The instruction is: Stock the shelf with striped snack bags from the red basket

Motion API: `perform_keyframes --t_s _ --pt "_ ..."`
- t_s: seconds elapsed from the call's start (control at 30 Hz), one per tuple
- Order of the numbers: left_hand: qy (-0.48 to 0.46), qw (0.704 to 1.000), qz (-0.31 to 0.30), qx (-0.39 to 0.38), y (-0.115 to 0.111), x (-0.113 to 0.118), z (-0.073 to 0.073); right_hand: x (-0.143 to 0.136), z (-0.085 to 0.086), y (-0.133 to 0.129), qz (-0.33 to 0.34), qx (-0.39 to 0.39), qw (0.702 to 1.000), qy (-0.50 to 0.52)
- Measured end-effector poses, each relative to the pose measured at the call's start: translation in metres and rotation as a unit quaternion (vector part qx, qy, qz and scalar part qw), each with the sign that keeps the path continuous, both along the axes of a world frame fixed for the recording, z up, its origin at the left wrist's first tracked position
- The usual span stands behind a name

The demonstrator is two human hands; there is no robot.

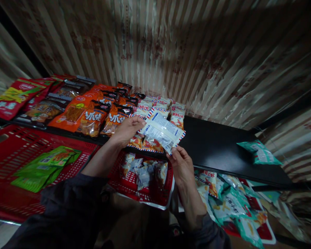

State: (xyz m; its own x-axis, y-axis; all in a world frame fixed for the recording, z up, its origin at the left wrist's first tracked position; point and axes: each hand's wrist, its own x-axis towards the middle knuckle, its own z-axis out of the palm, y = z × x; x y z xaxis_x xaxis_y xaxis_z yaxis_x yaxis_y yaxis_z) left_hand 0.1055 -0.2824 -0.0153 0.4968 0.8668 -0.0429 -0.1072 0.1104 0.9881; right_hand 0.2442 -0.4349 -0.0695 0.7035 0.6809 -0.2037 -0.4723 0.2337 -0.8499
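Note:
Between my two hands is a white snack bag [162, 130] with a red-and-blue striped edge, its printed back and barcode facing me. My left hand [129, 129] pinches its upper left end, and my right hand [180, 162] grips the lower right corner. Below and behind it, rows of matching white-and-red snack bags [177, 116] stand on the black shelf [209, 141]. Under the held bag, a small red basket [147, 199] contains several similar bags [146, 174].
Orange snack bags [93, 117], dark bags [44, 109] and red bags [14, 95] line the shelf's left. A large red basket [2, 166] holds green packets [48, 166]. One teal bag [260, 152] lies at the shelf's right end; more teal bags [232, 204] fill a basket below. Striped curtain hangs behind.

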Motion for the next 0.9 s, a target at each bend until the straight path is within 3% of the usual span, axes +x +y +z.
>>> perform_keyframes --t_s 0.17,0.27,0.33,0.4,0.5,0.57,0.63,0.77,0.9 --pt "-0.011 1.0 0.003 0.003 -0.005 0.004 0.001 0.006 -0.004 -0.003 -0.047 0.03 0.99 -0.129" --pt "-0.02 1.0 0.013 -0.004 -0.005 0.004 0.003 0.009 -0.001 -0.009 -0.039 0.0 0.955 -0.295" --pt "-0.025 1.0 0.014 -0.01 -0.003 0.002 0.004 0.011 0.002 -0.014 -0.023 -0.051 0.889 -0.455" --pt "-0.026 0.999 0.009 -0.019 -0.001 0.0 0.006 0.013 0.005 -0.018 -0.032 -0.087 0.793 -0.602" --pt "-0.028 0.999 -0.006 -0.042 0.0 -0.004 0.009 0.015 0.009 -0.021 -0.031 -0.071 0.661 -0.747" --pt "-0.031 0.998 -0.019 -0.059 -0.001 -0.004 0.011 0.016 0.01 -0.021 0.015 -0.043 0.593 -0.804" --pt "-0.037 0.996 -0.033 -0.076 -0.003 -0.004 0.013 0.016 0.01 -0.021 0.051 -0.028 0.552 -0.832" --pt "-0.063 0.989 -0.059 -0.118 -0.006 -0.002 0.013 0.013 0.004 -0.018 0.046 -0.015 0.54 -0.84" --pt "-0.081 0.982 -0.065 -0.157 -0.01 0.002 0.012 0.01 0.0 -0.017 0.043 0.019 0.567 -0.822"
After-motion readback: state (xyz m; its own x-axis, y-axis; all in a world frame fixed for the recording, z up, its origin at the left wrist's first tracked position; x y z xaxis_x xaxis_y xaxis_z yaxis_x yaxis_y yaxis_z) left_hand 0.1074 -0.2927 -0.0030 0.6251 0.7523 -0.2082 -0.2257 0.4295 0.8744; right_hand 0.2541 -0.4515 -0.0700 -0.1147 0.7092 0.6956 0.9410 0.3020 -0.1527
